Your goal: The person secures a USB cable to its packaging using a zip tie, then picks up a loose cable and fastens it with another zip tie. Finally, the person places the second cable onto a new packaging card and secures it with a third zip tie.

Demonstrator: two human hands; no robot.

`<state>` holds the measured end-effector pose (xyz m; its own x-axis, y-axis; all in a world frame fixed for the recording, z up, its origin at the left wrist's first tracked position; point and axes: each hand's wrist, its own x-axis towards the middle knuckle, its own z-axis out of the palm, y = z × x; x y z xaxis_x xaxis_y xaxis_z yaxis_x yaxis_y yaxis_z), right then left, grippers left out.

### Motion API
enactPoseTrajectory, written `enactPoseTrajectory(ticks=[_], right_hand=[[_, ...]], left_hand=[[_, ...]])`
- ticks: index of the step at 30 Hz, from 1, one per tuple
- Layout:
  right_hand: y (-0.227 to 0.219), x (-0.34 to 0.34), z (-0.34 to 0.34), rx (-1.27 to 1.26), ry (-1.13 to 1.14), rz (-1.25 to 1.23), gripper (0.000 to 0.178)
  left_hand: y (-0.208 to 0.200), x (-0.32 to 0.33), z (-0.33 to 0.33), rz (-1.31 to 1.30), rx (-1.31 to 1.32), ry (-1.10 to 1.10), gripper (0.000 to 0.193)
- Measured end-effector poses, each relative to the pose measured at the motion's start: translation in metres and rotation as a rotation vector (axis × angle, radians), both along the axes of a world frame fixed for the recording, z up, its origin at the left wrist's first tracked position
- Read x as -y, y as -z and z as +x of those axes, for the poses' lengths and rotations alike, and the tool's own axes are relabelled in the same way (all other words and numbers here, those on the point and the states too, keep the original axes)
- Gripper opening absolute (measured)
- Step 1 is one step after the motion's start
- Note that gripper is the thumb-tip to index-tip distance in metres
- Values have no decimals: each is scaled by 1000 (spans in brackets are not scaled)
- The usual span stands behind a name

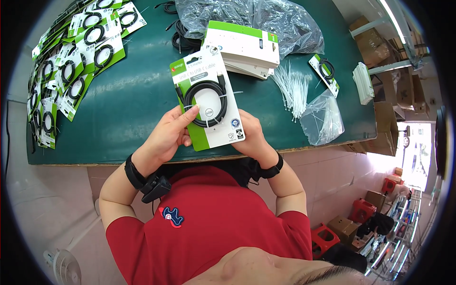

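Observation:
A white and green card [194, 138] with a coiled black cable [226, 105] on its front is held upright over the table's near edge. Short white cable ties hold the coil to the card, and one thin tail sticks out past the card's right side. My left hand [170, 129] grips the card's left edge, thumb on the front against the coil. At the lower right edge is my right hand [251, 134], closed, its fingers curled behind the card and mostly hidden.
Finished cable cards [71, 71] lie heaped at the left of the green table [137, 95]. Farther back are a stack of blank-looking cards [242, 42], plastic-bagged cables [289, 28] and loose black cables [183, 40]. White cable ties [292, 90], a clear bag [323, 118] and another carded cable [325, 75] lie right.

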<state>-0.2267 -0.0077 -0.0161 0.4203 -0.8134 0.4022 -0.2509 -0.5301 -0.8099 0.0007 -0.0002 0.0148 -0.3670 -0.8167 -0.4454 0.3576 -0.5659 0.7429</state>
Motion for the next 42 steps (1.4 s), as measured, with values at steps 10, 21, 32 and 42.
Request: enactPoseTrajectory(ticks=[10,21,32,42], right_hand=[[-5,0,5,25,9,-163,28],[-3,3,-15,-320,-62,-254,38],[-14,-12,-4,114,-174,197,28],[-17,-18,7,301,-189,820,19]], left_hand=[[-1,-1,-2,128,-75,40,30],[-3,-4,0,186,-255,44,31],[-1,-2,14,22,31,158,34],[-6,-13,3,-1003,844,-438,28]])
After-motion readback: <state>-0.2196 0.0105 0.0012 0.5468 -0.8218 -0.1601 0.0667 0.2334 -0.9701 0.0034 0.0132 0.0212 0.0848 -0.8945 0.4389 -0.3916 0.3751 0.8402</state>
